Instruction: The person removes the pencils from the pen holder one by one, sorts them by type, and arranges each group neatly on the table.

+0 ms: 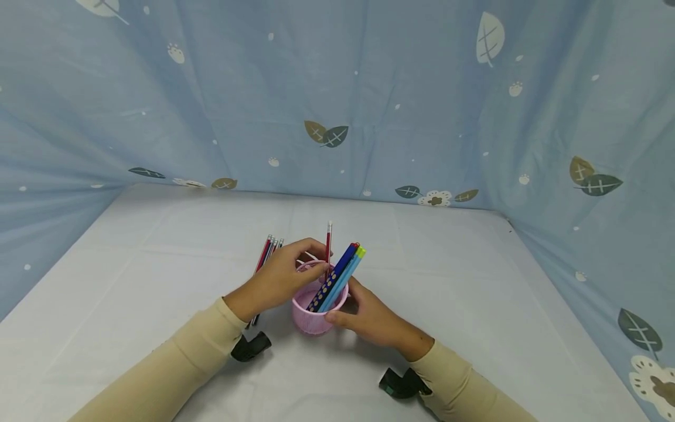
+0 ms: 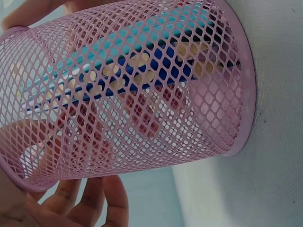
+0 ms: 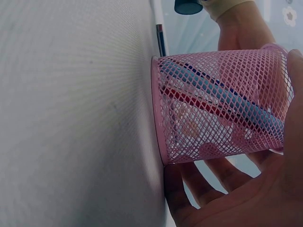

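Observation:
A pink mesh pen cup (image 1: pixel 312 322) stands upright on the white table. My right hand (image 1: pixel 377 319) grips it from the right, with the thumb near the front rim. Blue pencils with gold dots (image 1: pixel 345 258) and light-blue pencils (image 1: pixel 350 269) lean to the right inside it. Over the cup's left rim, my left hand (image 1: pixel 285 272) pinches a red pencil (image 1: pixel 329 240) between thumb and fingers. Through the mesh in the right wrist view, the red pencil (image 3: pixel 199 101) slants down toward the cup's base. Left of the cup lie several dark and red pencils (image 1: pixel 267 249), partly hidden by my left hand and wrist.
White cloth covers the table (image 1: pixel 448 281). A blue curtain (image 1: pixel 422 105) with a leaf print hangs behind it and along the sides. Black wrist mounts (image 1: pixel 403 384) sit under both forearms.

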Demonstrator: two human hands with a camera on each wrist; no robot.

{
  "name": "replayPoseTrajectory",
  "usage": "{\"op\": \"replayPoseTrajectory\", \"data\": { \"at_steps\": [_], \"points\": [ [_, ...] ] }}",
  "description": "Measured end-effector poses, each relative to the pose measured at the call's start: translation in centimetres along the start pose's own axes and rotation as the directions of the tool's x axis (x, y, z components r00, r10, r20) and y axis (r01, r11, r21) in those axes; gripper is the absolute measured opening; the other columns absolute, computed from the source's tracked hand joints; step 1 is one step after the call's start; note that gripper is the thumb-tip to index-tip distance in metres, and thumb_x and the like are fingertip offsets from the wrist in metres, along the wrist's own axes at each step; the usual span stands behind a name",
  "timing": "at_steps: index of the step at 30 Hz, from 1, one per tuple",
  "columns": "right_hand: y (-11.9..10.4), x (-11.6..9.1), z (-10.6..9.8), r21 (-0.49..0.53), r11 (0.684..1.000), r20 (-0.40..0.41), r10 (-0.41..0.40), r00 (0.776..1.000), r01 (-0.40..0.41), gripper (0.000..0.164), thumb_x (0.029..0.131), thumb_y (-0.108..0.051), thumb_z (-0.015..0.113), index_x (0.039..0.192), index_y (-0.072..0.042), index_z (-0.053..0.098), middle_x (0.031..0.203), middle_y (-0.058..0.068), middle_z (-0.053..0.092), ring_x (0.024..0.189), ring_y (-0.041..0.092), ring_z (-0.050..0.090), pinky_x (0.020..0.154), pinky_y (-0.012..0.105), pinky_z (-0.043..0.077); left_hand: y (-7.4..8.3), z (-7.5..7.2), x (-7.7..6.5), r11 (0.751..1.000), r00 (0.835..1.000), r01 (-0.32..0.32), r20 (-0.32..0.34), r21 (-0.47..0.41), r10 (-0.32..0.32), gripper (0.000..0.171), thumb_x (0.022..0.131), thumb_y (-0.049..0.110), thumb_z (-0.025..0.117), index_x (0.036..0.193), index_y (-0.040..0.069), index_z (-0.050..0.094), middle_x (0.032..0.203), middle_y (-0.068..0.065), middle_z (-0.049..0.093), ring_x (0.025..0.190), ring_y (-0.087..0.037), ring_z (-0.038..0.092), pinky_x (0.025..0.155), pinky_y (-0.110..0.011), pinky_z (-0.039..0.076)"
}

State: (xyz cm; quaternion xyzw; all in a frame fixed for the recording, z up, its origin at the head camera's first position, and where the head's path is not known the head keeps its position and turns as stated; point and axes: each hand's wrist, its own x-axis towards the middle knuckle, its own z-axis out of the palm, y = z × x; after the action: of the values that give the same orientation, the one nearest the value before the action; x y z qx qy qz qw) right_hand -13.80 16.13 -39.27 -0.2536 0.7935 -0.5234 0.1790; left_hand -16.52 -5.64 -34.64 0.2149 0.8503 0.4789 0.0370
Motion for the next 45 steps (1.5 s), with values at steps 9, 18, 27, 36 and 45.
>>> {"op": "replayPoseTrajectory", "data": {
  "at_steps": [9,18,27,36,45],
  "points": [
    [0.1,0.0,0.0,0.002,1.0,0.005,-0.021,1.0,0.021,0.092,0.093,-0.052,0.065,0.161,-0.021,0.011,0.157,0.008,0.039,0.141,0.028,0.044,0.115,0.053,0.036,0.1,0.0,-0.1,1.0,1.0,-0.002,-0.017,0.001,0.002,0.026,0.094,0.032,0.07,0.113,0.015,0.066,0.111,0.002,0.069,0.103,-0.021,0.064,0.089,-0.041,0.055],
    [0.2,0.0,0.0,0.0,1.0,0.011,-0.026,1.0,0.026,0.093,0.093,-0.052,0.065,0.161,-0.02,0.011,0.156,0.011,0.039,0.141,0.03,0.045,0.114,0.053,0.036,0.1,0.1,-0.1,1.0,0.999,-0.008,-0.038,-0.001,0.008,0.028,0.093,0.03,0.072,0.113,0.011,0.065,0.108,0.002,0.069,0.1,-0.022,0.065,0.086,-0.038,0.056],
    [-0.1,0.0,0.0,0.012,1.0,0.017,-0.025,1.0,0.025,0.093,0.093,-0.052,0.065,0.161,-0.02,0.011,0.157,0.01,0.038,0.142,0.03,0.044,0.114,0.052,0.037,0.2,0.1,-0.1,1.0,0.998,-0.015,-0.054,-0.009,0.014,0.026,0.092,0.029,0.072,0.111,0.012,0.065,0.106,0.003,0.069,0.096,-0.022,0.066,0.085,-0.036,0.056],
    [-0.2,0.0,0.0,0.009,1.0,0.012,-0.029,1.0,0.029,0.091,0.093,-0.05,0.066,0.161,-0.022,0.014,0.159,0.006,0.036,0.142,0.026,0.044,0.116,0.052,0.034,0.1,-0.3,-0.2,0.988,0.982,-0.144,-0.114,0.053,0.15,0.015,0.093,0.022,0.072,0.105,0.017,0.064,0.098,0.008,0.069,0.093,-0.012,0.066,0.084,-0.036,0.055],
    [-0.2,0.1,0.0,-0.006,1.0,-0.008,0.001,1.0,-0.001,0.099,0.09,-0.054,0.068,0.162,-0.017,0.01,0.164,0.003,0.027,0.147,0.028,0.038,0.116,0.051,0.034,0.5,-1.1,-0.1,0.979,0.964,-0.178,-0.183,0.097,0.193,0.016,0.094,0.018,0.07,0.107,0.014,0.061,0.093,0.005,0.074,0.086,-0.011,0.069,0.082,-0.044,0.057]
  ]
}}
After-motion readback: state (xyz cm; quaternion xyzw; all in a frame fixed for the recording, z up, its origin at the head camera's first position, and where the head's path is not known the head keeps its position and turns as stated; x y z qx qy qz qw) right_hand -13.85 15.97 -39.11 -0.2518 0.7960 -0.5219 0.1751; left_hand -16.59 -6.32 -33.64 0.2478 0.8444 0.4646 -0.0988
